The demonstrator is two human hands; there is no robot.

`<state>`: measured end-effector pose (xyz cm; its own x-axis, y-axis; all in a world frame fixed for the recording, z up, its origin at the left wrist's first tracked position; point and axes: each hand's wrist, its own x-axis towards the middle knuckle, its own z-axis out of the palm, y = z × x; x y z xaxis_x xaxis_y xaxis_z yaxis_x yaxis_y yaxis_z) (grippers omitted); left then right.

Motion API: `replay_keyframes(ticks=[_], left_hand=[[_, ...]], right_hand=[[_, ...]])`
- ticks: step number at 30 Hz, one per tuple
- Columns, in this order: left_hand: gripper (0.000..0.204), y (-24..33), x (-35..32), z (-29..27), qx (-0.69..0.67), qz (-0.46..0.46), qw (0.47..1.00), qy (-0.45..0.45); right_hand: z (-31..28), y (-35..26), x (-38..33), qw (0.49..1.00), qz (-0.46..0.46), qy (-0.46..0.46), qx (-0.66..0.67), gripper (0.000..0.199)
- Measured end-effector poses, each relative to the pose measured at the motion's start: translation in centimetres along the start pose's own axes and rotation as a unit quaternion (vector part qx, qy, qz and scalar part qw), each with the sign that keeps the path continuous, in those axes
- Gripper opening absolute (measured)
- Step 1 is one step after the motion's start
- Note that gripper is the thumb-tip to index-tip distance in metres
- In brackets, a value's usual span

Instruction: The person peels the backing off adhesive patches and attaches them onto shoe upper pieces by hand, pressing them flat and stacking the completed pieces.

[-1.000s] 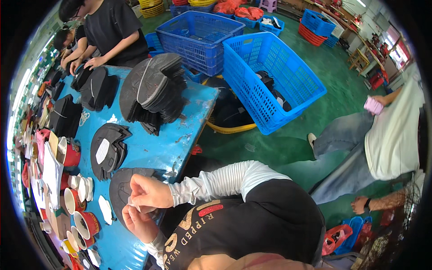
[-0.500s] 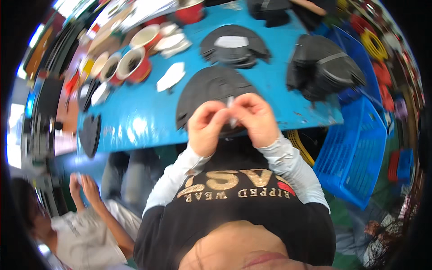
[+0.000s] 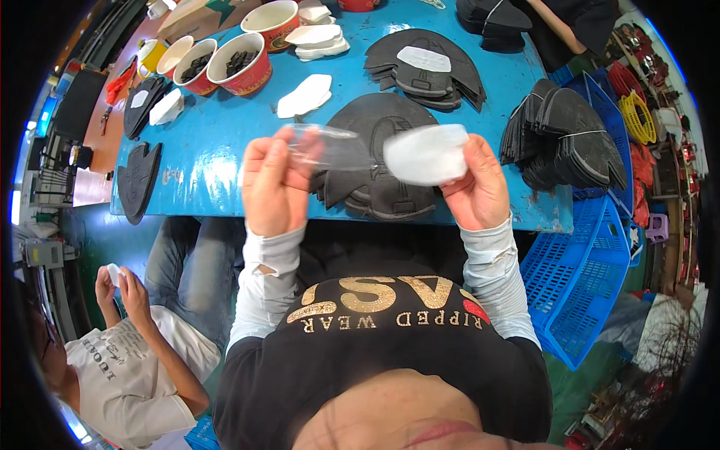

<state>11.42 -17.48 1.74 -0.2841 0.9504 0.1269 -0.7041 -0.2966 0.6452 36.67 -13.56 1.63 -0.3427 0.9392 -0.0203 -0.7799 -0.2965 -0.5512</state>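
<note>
Above the blue table (image 3: pixel 225 161), our left hand (image 3: pixel 274 184) pinches a clear film (image 3: pixel 330 146); our right hand (image 3: pixel 476 191) pinches a white patch (image 3: pixel 425 154), over black cut pieces (image 3: pixel 375 180).

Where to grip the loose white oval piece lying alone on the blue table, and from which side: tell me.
Take the white oval piece by its right-hand end, coming down from above. It lies flat on the blue table with bare surface all round, so fingers probably have to pinch or slide up an edge. The red paper cup stands close on its left, while the right end is freer, with the black stack farther off.
</note>
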Motion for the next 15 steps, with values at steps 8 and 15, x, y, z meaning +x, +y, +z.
replay_keyframes(ticks=[8, 15], left_hand=[[0.037, -0.6, -1.4, 3.3, 0.296, -0.109, 0.935, -0.162], [0.064, -3.4, -1.6, 2.6, 0.197, -0.165, 0.942, -0.218]], right_hand=[[2.5, -0.6, -0.1, 0.902, -0.224, 0.054, -0.366, 0.013], [3.9, 1.6, 0.5, 0.688, -0.316, -0.128, -0.641, 0.021]])
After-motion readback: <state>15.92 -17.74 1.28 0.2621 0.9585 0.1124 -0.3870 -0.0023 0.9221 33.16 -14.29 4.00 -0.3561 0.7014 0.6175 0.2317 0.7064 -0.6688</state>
